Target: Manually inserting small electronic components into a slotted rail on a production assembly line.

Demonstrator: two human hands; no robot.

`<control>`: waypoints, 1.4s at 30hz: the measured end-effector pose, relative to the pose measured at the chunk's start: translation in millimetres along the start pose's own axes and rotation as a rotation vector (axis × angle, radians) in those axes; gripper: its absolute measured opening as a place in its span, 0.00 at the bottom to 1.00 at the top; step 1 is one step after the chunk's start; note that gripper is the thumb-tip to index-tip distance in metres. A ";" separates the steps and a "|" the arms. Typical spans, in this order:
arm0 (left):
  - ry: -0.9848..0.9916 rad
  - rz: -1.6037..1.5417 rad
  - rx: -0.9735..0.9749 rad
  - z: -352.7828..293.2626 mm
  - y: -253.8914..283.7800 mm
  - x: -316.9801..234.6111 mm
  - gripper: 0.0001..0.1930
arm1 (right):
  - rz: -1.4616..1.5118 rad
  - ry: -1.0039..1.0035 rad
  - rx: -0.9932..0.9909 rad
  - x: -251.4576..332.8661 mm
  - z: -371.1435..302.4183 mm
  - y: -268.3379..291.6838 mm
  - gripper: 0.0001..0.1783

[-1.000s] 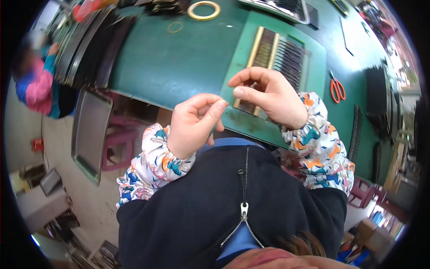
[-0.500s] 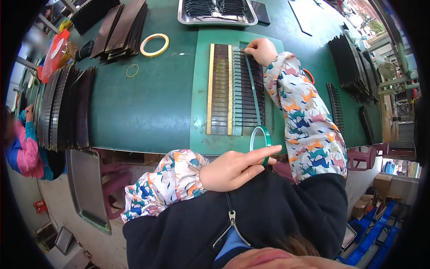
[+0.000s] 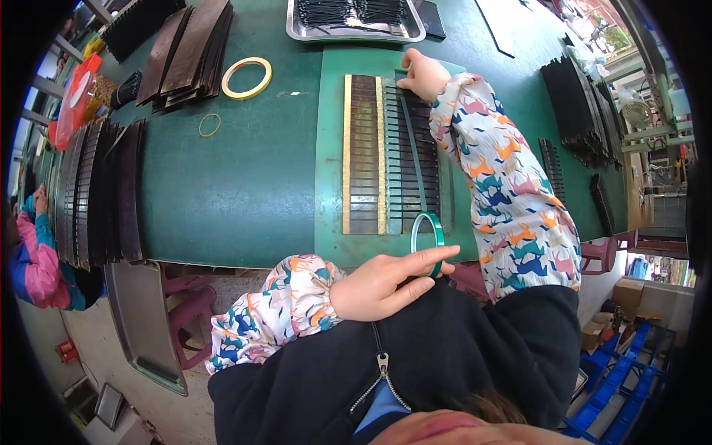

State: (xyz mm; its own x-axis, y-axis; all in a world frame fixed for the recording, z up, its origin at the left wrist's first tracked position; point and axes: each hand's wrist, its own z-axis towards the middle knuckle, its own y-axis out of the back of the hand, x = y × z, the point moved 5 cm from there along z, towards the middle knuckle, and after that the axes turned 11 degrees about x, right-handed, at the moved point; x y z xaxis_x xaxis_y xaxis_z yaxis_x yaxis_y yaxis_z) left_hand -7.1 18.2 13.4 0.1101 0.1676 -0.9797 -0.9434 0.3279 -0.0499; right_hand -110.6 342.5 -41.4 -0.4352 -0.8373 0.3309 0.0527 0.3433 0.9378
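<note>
Green tape roll (image 3: 440,233): pale inside, long strip (image 3: 413,152) unwound straight.

This looks like a workshop or small factory floor: a green worktable (image 3: 222,193) spreads around the fingers of the right hand (image 3: 428,78), a metal tray (image 3: 356,36) of thin black parts (image 3: 326,12) just beyond them, stacked dark strips (image 3: 81,193) far to their left beside a co-worker (image 3: 48,274), black stacks (image 3: 575,107) to their right.
</note>
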 end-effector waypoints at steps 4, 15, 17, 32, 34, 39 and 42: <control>0.000 -0.016 0.009 -0.1 2.7 1.3 0.27 | 0.001 -0.035 0.025 2.4 -11.6 0.9 0.17; 0.022 -0.036 0.061 -0.5 8.3 4.7 0.27 | -0.406 0.083 0.037 44.1 -64.5 -9.4 0.23; 0.026 -0.043 0.051 1.1 9.6 4.7 0.27 | -0.402 0.087 0.065 46.1 -65.9 -5.6 0.23; 0.037 -0.036 0.019 3.6 9.7 9.1 0.26 | -0.305 0.224 0.033 51.4 -85.1 -13.3 0.22; 0.012 0.008 0.018 4.5 8.3 8.4 0.25 | -0.281 0.225 -0.029 51.9 -96.2 -25.1 0.22; 0.009 0.009 0.008 7.1 9.2 8.7 0.25 | -0.269 0.246 -0.042 49.1 -102.2 -22.6 0.23; 0.026 -0.040 -0.003 6.7 9.8 13.7 0.25 | -0.255 0.239 -0.010 58.3 -105.8 -16.6 0.22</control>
State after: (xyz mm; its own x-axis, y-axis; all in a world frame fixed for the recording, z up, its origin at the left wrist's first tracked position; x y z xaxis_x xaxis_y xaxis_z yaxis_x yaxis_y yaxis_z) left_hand -12.7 29.9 0.8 0.1393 0.1307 -0.9816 -0.9393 0.3313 -0.0892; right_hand -41.8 243.0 -26.5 -0.2131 -0.9719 0.0997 -0.0218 0.1068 0.9940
